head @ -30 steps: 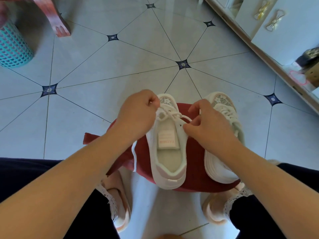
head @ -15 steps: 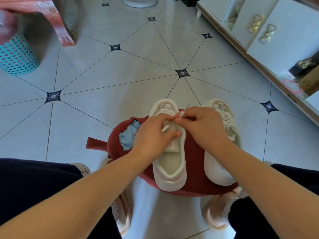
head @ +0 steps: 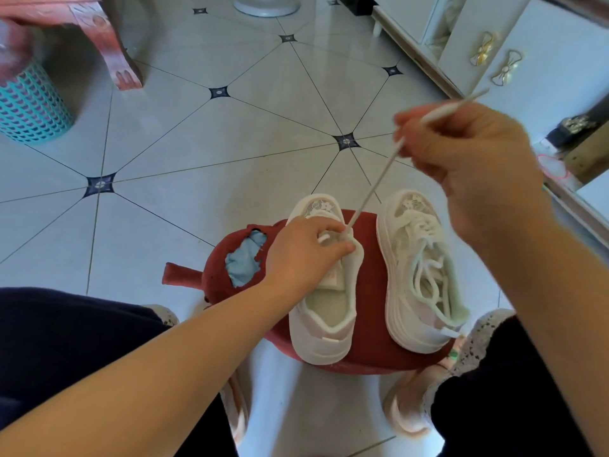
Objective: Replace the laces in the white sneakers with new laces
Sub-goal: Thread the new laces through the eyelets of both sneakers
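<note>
Two white sneakers stand side by side on a red cushion on the floor. My left hand grips the upper of the left sneaker near its eyelets. My right hand is raised above and to the right, pinching a white lace that runs taut down to the left sneaker's eyelets. Its tip sticks out past my fingers. The right sneaker is laced, with loose lace loops lying over its opening.
The cushion has a torn patch showing blue filling. My knees in dark trousers flank it. A teal basket and a red furniture leg stand at back left. A white cabinet with gold bow handles lines the right.
My right hand has lifted up and to the right from the left sneaker, drawing the lace out taut. My left hand has stayed on the sneaker's upper.
</note>
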`<state>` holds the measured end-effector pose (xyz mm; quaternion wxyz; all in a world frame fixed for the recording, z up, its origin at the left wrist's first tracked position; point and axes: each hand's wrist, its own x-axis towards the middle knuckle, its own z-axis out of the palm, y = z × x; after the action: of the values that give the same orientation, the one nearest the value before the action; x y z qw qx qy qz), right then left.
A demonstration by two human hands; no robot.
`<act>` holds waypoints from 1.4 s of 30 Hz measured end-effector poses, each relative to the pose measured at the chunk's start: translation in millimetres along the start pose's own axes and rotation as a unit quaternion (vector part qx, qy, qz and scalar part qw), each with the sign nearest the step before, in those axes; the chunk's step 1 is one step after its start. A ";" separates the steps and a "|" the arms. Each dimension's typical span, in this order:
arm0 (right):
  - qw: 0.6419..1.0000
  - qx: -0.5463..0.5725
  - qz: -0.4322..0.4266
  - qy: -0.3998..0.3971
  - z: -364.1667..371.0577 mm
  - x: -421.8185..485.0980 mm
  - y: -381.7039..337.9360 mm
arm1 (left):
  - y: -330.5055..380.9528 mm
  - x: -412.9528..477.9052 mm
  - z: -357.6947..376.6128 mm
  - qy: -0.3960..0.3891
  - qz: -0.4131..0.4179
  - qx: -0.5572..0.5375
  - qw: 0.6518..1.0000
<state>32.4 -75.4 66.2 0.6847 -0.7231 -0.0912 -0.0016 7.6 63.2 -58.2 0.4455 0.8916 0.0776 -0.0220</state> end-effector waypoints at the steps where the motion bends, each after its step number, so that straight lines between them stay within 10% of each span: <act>1: 0.999 0.052 -0.003 0.012 -5.9 -0.7 -7.1 | 0.0 0.0 0.4 0.005 0.002 0.004 1.000; 6: 0.963 0.268 0.022 0.011 -19.6 2.1 -19.4 | 2.0 -0.7 1.9 0.002 0.005 0.009 1.000; 8: 0.997 -0.004 0.082 -0.006 -13.2 4.6 -4.2 | 3.0 -0.8 1.8 0.003 0.002 0.012 1.000; 11: 0.818 -0.541 0.103 -0.167 5.2 -3.0 29.6 | 4.1 -2.2 1.8 0.008 0.011 0.018 1.000; 13: 0.737 -0.618 0.122 -0.246 17.9 -13.9 43.1 | 3.2 -2.6 2.0 0.009 0.015 0.029 0.999; 18: 0.670 -0.700 0.059 -0.242 23.9 -15.2 50.3 | 3.0 -3.7 1.5 0.008 0.025 0.049 0.998; 27: 0.770 -0.521 -0.011 -0.369 18.5 -32.0 10.0 | 1.5 -5.3 1.2 -0.002 0.032 0.107 0.994; 31: 0.835 -0.462 0.048 -0.295 11.1 -24.6 19.9 | 6.2 -6.0 -5.3 -0.004 0.026 0.049 0.998; 42: 0.803 -0.587 0.021 -0.096 -20.4 9.4 34.1 | 21.9 -11.4 -88.4 -0.167 -0.085 -0.003 0.982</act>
<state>48.7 -95.9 34.9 0.1168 -0.9851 -0.1229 0.0295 -2.8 119.4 13.5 0.4512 0.8642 0.0781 -0.2084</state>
